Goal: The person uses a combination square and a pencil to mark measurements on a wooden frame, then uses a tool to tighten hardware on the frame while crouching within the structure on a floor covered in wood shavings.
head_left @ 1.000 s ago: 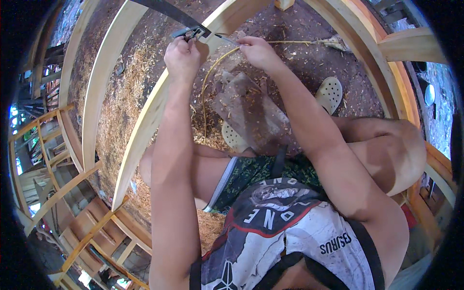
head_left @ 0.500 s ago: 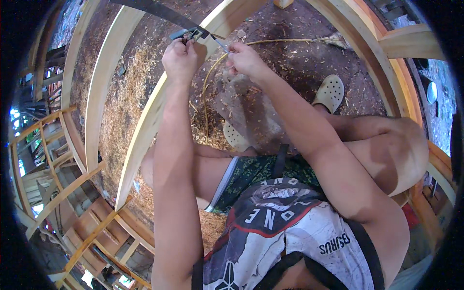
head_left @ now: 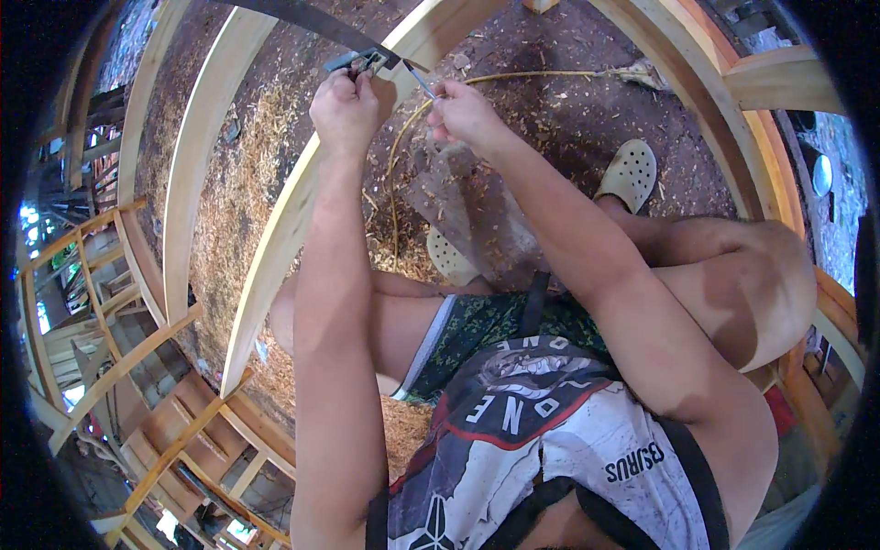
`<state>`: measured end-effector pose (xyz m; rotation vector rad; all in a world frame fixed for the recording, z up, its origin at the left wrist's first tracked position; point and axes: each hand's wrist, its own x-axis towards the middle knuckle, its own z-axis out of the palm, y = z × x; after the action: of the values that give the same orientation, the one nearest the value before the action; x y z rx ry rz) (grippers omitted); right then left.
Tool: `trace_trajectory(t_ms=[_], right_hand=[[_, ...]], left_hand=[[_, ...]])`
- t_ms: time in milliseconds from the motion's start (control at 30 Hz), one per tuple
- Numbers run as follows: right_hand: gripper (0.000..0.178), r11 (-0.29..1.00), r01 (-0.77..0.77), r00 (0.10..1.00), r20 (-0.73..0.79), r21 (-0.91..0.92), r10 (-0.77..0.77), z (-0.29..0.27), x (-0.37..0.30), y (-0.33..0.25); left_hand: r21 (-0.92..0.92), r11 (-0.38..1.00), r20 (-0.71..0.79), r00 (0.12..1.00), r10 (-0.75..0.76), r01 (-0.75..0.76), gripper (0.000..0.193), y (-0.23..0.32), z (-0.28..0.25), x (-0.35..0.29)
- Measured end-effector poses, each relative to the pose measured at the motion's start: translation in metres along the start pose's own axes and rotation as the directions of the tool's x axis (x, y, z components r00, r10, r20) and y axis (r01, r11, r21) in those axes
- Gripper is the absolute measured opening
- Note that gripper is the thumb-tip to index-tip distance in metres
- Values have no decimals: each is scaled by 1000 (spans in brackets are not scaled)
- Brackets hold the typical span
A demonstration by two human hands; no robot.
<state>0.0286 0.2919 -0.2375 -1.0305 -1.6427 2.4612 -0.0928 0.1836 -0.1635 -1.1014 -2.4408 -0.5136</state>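
Note:
My left hand point(head_left: 346, 110) is closed around a grey-blue metal fitting point(head_left: 356, 63) at the end of a long dark flat blade point(head_left: 307, 23). That blade comes in from the upper edge and crosses above a pale curved wooden beam point(head_left: 284, 225). Just to the right, my right hand point(head_left: 465, 110) pinches a thin metal rod point(head_left: 420, 79). The rod slants up and left, its far end close to the blade's end. Whether the two touch I cannot tell. The exact kind of fitting is too small to make out.
More curved wooden ribs point(head_left: 197, 137) stand to the left, and a thick wooden frame point(head_left: 724, 119) arcs along the right. A yellow cord point(head_left: 541, 74) lies on the dirt floor among wood shavings point(head_left: 261, 128). My crossed legs and a pale clog point(head_left: 628, 179) are below.
Both hands keep almost the same place and grip. The thin rod and the blade's end have shifted only very slightly; the whole view has moved a little.

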Motion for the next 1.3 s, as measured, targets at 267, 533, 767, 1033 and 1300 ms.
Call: trace_trajectory(t_ms=[267, 533, 767, 1033, 1300], right_hand=[[20, 999, -36, 999, 25, 17, 35, 2, -2, -2], [18, 990, -60, 997, 45, 128, 55, 4, -6, -3], [26, 994, -97, 993, 76, 58, 92, -1, -1, -2], [27, 995, -86, 995, 60, 48, 83, 2, 1, 2], [32, 991, -106, 993, 59, 81, 101, 2, 1, 2]], left_hand=[[12, 1000, -8, 1000, -7, 7, 21, -3, 2, -1], [34, 999, -13, 1000, -7, 8, 18, -1, 2, -2], [5, 1000, -10, 999, 31, -31, 17, -8, 4, 0], [2, 1000, -21, 1000, 19, -19, 18, -7, 5, 0], [-15, 1000, -11, 1000, 11, -11, 16, -7, 5, -1]])
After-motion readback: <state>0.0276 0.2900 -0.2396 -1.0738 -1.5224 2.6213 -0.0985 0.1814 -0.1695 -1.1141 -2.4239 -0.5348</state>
